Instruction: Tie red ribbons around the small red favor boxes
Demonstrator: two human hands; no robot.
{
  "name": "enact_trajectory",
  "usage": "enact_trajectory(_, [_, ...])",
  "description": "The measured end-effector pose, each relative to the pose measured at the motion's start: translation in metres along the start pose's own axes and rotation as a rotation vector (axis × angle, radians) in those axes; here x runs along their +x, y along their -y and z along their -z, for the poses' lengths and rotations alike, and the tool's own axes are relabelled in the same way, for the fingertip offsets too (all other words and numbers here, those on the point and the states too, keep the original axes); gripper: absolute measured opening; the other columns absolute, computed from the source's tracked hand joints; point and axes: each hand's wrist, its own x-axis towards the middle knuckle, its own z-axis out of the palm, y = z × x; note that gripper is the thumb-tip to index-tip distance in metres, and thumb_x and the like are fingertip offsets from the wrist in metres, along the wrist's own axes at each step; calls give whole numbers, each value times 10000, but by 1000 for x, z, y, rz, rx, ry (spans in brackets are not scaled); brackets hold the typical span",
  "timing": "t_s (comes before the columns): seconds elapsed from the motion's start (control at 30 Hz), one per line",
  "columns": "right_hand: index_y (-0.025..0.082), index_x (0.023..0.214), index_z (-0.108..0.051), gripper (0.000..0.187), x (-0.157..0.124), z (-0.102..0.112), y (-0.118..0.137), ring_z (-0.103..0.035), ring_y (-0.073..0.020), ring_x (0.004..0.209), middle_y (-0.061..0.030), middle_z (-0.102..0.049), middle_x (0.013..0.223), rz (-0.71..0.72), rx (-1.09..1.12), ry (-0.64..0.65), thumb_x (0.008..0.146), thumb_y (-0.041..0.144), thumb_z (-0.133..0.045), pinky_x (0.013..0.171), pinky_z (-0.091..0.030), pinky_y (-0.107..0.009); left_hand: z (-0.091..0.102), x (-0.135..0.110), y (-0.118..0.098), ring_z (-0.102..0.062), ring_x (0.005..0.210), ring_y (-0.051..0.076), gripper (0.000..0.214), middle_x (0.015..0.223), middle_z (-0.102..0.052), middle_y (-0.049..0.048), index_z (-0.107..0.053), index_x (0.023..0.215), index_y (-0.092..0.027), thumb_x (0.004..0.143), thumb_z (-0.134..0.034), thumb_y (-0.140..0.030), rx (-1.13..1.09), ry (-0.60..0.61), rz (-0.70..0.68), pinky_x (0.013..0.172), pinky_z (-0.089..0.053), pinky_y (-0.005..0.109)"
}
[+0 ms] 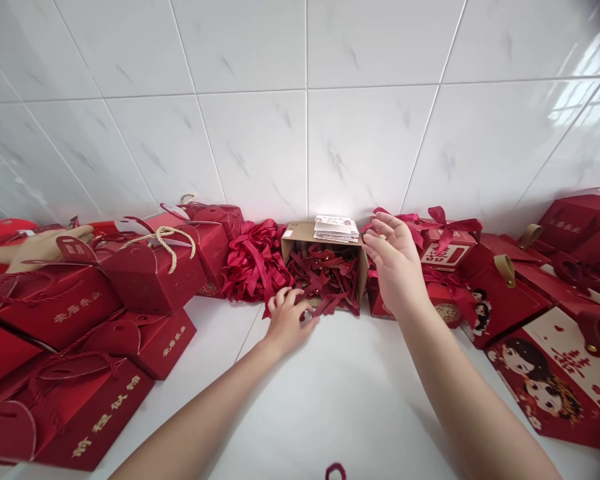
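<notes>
My left hand (289, 321) is low over the white surface, its fingers bent and apart, at the front edge of a heap of red satin ribbons (255, 260). Beside it lies a cardboard box (300, 231) on its side, its opening facing me. Dark red straps with small gold studs (325, 277) fill the box, some spilling out at the front. My right hand (395, 260) is raised by the box's right side, fingers spread, with nothing in it. A stack of small printed cards (336, 228) rests on top of the box.
Red gift boxes with cord handles (155, 273) are piled at left, where another person's hand (50, 248) reaches in. Ribbon-tied boxes (447, 250) and boxes with cartoon prints (555, 380) stand at right. A tiled wall (260, 153) rises behind. A dark red loop (335, 471) lies in front.
</notes>
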Motion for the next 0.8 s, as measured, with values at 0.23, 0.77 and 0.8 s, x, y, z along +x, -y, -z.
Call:
enact_trajectory(0.23, [250,1142,-512,386,-3,-3,0,-463,-221,1244,-66,-517,1297,10,1,63,777,292,-631,1035,-401,-403,20,19,-4,-436,1168,325,95,1069,-658,60,-665,623,-205,715,-672,-228,-144,-35,93,983,-266,553])
enact_trajectory(0.77, [201,973,-672,246,-39,-19,29,-657,-182,793,-46,-684,892,-256,125,718,829,400,-677,690,-543,-303,173,-3,-87,-620,665,101,216,746,-675,-35,-578,850,-215,751,-729,-335,-660,-116,123,589,-496,174])
enact_trajectory(0.8, [196,946,-672,202,-43,-19,32,-652,-164,765,-43,-682,877,-265,180,761,821,352,-696,682,-541,-290,174,-8,-92,-617,649,92,177,723,-665,-42,-586,804,-209,756,-727,-305,-641,-142,78,567,-493,159])
